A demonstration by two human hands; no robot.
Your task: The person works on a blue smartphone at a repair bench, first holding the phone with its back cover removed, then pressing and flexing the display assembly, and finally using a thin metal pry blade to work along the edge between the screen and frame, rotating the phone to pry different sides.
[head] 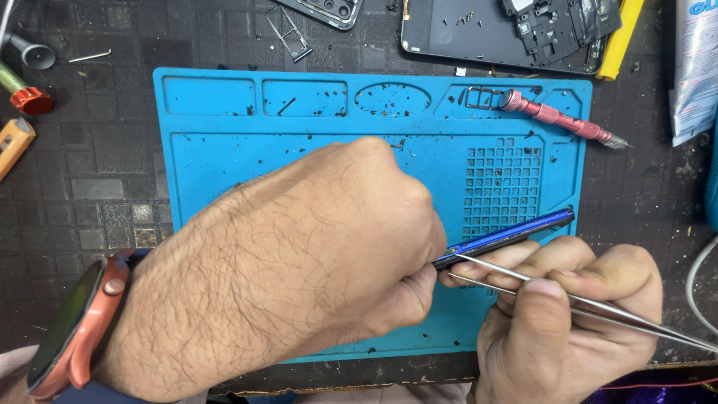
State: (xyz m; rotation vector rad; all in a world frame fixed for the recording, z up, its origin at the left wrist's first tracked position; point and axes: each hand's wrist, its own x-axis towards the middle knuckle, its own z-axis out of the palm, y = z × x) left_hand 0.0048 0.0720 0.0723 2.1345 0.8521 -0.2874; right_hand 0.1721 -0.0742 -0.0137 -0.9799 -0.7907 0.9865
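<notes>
Head view: left hand (314, 254) pinched the thin, fragile blue phone (508, 238) on edge; right hand (568, 314) at 4 o'clock gripped tweezers (598, 310) closed.

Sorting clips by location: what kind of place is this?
Likely a phone repair bench: a blue repair mat, an opened phone, a red precision screwdriver, and tweezers in the right hand.

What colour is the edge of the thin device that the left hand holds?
Blue, seen in the head view: the device shows a glossy blue edge between the left hand and the tweezers.
</notes>
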